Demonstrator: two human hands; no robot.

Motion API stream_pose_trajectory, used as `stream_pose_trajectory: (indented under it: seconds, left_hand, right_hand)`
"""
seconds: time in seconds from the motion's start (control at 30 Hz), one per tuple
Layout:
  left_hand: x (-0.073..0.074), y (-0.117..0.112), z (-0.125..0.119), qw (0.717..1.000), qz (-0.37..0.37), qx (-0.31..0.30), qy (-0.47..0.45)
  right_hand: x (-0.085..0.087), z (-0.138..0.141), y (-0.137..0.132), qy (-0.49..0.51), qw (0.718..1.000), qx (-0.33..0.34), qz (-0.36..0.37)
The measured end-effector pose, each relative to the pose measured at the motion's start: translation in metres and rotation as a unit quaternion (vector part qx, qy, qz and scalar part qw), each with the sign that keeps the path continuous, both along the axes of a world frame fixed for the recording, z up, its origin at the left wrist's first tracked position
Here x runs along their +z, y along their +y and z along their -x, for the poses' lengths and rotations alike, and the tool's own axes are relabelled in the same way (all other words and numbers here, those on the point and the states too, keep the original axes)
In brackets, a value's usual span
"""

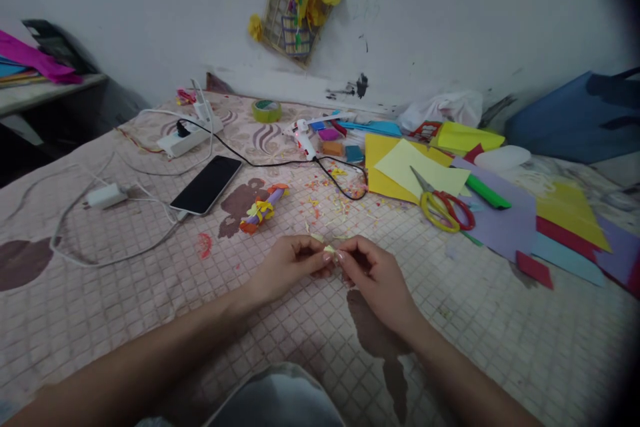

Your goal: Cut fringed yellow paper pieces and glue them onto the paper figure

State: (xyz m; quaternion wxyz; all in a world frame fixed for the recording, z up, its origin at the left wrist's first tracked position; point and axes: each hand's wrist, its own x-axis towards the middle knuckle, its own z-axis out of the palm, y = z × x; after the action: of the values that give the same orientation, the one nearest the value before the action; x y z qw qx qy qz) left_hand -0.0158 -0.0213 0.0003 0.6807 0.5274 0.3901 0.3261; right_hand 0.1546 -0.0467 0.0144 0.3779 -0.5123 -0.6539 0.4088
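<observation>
Both of my hands meet low over the middle of the tiled-pattern cloth. Between their fingertips is a small pale yellow piece point(329, 249), likely paper or foam; its shape is mostly covered by the fingers. My left hand point(295, 263) pinches it from one side, thumb against the bent fingers. My right hand point(376, 278) pinches it from the other, thumb and forefinger close together. Just beyond the left hand lies a small craft figure point(264, 208) in purple, yellow and orange. Coloured scraps point(325, 197) are scattered past the fingertips.
A white glue gun point(304, 140) with a black cord rests at the back. Scissors point(445, 208) lie on coloured sheets point(495, 227) to the right. At left are a phone point(207, 185), a charger point(107, 195) with loose cables and a power strip point(186, 138). Green tape point(267, 111) sits behind.
</observation>
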Motion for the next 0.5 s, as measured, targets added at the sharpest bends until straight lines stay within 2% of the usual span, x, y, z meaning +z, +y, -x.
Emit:
stream_pose_trajectory:
  seconds: [0.07,0.13,0.33,0.5]
  left_hand:
    - [0.0001,-0.0004,-0.0002,1.0,0.005,-0.005,0.004]
    - [0.0005,-0.0005,-0.0004,1.0,0.004,0.002,0.002]
    - [0.0003,-0.0003,-0.0003,1.0,0.014,0.007,-0.014]
    - [-0.0002,-0.0005,-0.0001,0.999,0.029,0.002,-0.022]
  right_hand:
    - [0.0004,0.0003,-0.0011,-0.041,0.998,-0.007,-0.038]
    - [0.0004,0.0002,-0.0016,-0.044,0.998,-0.007,-0.039]
    - [-0.0004,-0.0021,0.0015,0.087,0.991,0.031,0.097]
    - [-0.0025,-0.0022,0.0036,0.124,0.983,0.037,0.129]
